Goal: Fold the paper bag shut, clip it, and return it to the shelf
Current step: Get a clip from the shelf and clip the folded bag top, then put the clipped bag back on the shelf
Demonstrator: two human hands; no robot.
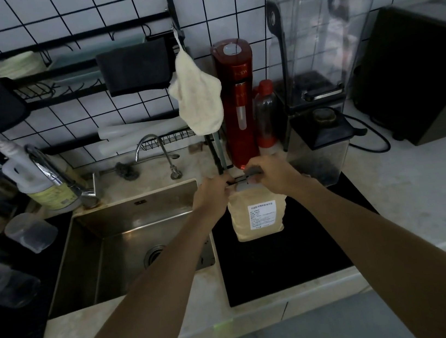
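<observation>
A tan paper bag [257, 215] with a white label stands upright on the black cooktop [286, 260]. Its top is folded over. A dark long clip [243, 179] runs across the folded top. My left hand [210, 192] grips the left end of the clip and bag top. My right hand [269, 171] pinches the right end of the clip on the fold. The bag's top edge is mostly hidden by my fingers.
A steel sink [129, 245] lies left of the cooktop. A red soda maker [238, 103] and red-capped bottle [265, 114] stand just behind the bag. A blender [321, 63] is at back right. A black wire rack [61, 85] with cloths hangs above the sink.
</observation>
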